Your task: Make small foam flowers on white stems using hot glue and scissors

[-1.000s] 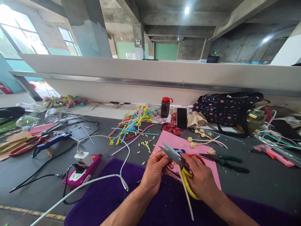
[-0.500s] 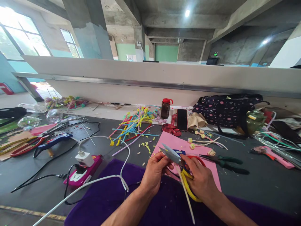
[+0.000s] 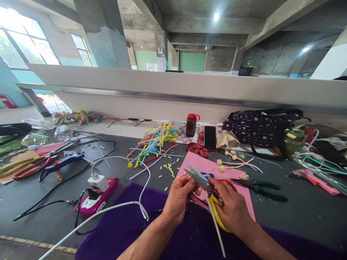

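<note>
My right hand is closed around scissors with yellow and red handles. Their silver blades point up and left, slightly apart, just above the fingers of my left hand. That hand is closed in a pinch at the upper end of a thin cream pipe cleaner, whose long tail hangs down past the scissor handles. My fingertips partly hide the pinched end. Under both hands lie a pink sheet and a purple cloth.
Coloured pipe cleaners and small yellow snippets lie ahead. Green-handled pliers rest at right, with cream flower stems beyond. A phone, bottle and patterned bag stand behind. At left, a white cable passes a magenta power strip.
The hands, scissors and cream pipe cleaner keep nearly the same pose. The whole view has shifted very slightly.
</note>
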`<action>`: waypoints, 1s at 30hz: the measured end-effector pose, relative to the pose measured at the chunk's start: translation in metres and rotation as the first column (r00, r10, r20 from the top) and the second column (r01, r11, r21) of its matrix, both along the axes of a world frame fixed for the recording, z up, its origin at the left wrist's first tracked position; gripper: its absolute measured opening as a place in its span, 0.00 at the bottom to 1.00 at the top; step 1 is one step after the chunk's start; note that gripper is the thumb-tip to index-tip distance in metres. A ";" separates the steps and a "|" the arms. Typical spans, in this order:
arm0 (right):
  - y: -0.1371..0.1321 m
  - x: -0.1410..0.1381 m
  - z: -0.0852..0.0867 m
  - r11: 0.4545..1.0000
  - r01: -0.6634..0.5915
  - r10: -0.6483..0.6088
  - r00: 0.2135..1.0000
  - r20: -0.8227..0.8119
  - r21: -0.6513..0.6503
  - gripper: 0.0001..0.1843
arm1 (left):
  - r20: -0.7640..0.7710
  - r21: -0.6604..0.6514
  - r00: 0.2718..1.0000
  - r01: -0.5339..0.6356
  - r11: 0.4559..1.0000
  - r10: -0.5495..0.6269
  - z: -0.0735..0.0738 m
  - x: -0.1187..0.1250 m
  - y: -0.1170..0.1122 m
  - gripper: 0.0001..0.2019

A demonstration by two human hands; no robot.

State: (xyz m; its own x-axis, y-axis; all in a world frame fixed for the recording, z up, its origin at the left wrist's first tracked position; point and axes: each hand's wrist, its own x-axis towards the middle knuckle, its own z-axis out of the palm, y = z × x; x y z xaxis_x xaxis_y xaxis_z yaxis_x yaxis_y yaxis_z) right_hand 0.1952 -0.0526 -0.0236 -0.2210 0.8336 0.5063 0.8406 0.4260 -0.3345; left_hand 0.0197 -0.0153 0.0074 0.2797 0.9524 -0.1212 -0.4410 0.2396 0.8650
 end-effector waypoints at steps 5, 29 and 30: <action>-0.001 -0.002 0.003 1.000 0.028 -0.027 1.000 0.014 -0.008 0.29 | 0.000 0.013 1.000 0.011 1.000 -0.011 -0.002 0.000 0.001 0.11; 0.001 -0.001 0.002 0.999 0.020 -0.020 1.000 0.002 0.025 0.31 | 0.035 -0.020 0.997 0.072 0.997 -0.071 -0.002 0.001 -0.002 0.08; 0.000 -0.001 0.003 1.000 0.018 -0.018 1.000 0.006 0.026 0.31 | 0.035 -0.020 0.997 0.071 0.997 -0.070 -0.002 0.001 -0.002 0.08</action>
State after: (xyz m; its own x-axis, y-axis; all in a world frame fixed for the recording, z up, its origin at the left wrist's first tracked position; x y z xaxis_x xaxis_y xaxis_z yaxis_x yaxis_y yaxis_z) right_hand 0.1937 -0.0522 -0.0210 -0.2096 0.8240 0.5264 0.8501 0.4196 -0.3182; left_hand 0.0209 -0.0176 0.0055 0.3503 0.9275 -0.1307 -0.4515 0.2895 0.8440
